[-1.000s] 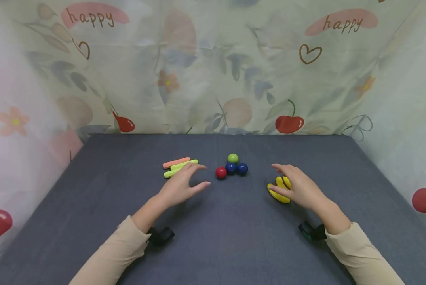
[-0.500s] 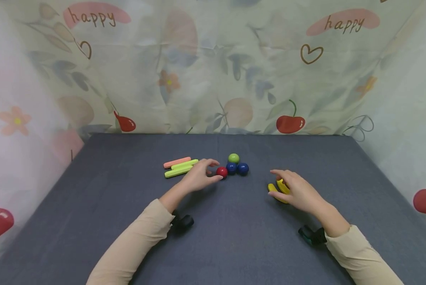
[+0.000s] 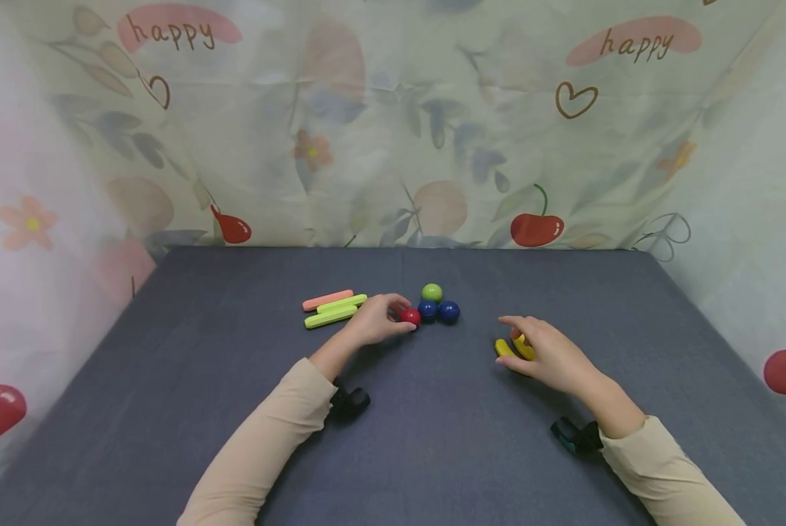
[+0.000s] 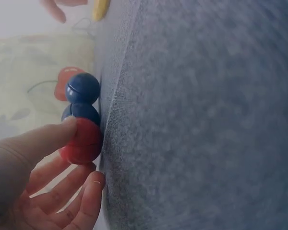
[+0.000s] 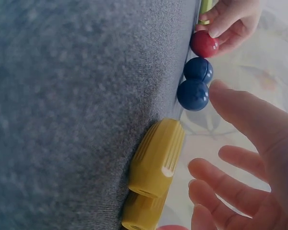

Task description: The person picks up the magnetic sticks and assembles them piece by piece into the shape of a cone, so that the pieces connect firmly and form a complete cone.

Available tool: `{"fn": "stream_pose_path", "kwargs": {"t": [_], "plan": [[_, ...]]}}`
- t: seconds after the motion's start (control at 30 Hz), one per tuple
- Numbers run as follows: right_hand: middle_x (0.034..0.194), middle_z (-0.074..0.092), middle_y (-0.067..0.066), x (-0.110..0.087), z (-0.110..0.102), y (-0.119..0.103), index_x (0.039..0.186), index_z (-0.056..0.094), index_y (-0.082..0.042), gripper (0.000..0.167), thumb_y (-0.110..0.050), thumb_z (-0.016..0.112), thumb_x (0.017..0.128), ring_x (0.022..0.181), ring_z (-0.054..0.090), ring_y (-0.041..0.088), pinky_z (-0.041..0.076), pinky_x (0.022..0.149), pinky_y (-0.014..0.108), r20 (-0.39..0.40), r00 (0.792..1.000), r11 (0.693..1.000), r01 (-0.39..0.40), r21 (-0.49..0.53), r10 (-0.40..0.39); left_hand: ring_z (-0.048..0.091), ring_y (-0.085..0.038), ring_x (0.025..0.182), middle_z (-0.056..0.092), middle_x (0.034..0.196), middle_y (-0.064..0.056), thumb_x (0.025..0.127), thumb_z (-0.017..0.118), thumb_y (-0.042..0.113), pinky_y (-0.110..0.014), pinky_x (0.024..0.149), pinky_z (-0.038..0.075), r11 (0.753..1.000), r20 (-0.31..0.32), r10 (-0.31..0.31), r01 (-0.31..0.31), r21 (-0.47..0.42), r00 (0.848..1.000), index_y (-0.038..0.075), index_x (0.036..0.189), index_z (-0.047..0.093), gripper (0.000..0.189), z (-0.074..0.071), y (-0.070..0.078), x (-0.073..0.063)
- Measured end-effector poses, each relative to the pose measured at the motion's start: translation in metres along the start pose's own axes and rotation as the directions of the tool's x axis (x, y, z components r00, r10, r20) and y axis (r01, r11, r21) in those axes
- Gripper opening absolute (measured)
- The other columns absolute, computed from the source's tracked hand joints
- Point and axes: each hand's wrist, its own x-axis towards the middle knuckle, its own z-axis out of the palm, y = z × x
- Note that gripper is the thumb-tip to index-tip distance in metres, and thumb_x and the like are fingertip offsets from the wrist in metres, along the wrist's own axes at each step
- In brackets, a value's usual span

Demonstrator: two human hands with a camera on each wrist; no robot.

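My left hand [image 3: 375,320] pinches a shiny red ball [image 3: 410,317] on the dark cloth, the thumb on its near side and the fingers behind. In the left wrist view the thumb lies on the red ball [image 4: 84,142], which has a seam. Two blue balls [image 3: 448,312] sit just right of it, with a green ball [image 3: 432,293] behind. My right hand [image 3: 554,356] hovers with fingers spread over ridged yellow pieces [image 3: 506,348], partly hidden by it. The right wrist view shows a yellow piece [image 5: 158,155] beside the fingers, not held.
Left of the balls lie two lime-yellow sticks [image 3: 330,316] and a salmon stick [image 3: 328,300]. A dark grey cloth [image 3: 432,438] covers the table. A printed curtain [image 3: 393,131] stands behind it and at both sides.
My left hand has moved right from beside the sticks to the red ball, and its thumb and fingers have closed on it. The right hand has lowered slightly over the yellow pieces.
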Motion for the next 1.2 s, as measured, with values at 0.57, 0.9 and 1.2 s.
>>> {"fn": "stream_pose_path", "kwargs": {"t": [0.57,0.9,1.2], "plan": [[0.079,0.056,0.0,0.0,0.004,0.001,0.119,0.056,0.001,0.053,-0.02,0.077,0.076,0.069,0.048,0.01,0.042,0.064,0.024,0.035,0.999,0.999,0.021,0.046,-0.022,0.061,-0.018,0.087,0.065,0.106,-0.012,0.085,0.069,0.024,-0.025,0.074,0.051,0.994,0.008,-0.008,0.009,-0.111,1.0,0.004,0.115,0.06,0.038,-0.008,-0.006,-0.021],[0.074,0.057,-0.001,0.002,0.002,-0.001,0.104,0.063,0.0,0.034,-0.013,0.076,0.076,0.065,0.049,0.008,0.041,0.06,0.022,0.065,0.997,1.0,0.029,0.011,-0.03,0.063,-0.017,0.092,0.063,0.11,-0.011,0.086,0.067,0.026,-0.026,0.077,0.052,0.985,0.098,0.015,0.002,-0.172,0.995,0.007,0.115,0.059,0.036,-0.01,-0.006,-0.038],[0.081,0.064,0.001,0.01,-0.001,-0.014,0.101,0.067,-0.002,0.026,-0.013,0.072,0.079,0.07,0.053,0.008,0.046,0.063,0.022,0.088,0.993,0.992,0.073,0.102,-0.082,0.066,-0.014,0.09,0.061,0.111,-0.012,0.086,0.067,0.022,-0.025,0.079,0.05,0.954,0.152,0.039,0.008,-0.301,0.988,0.005,0.117,0.056,0.037,-0.009,-0.014,-0.05]]}}
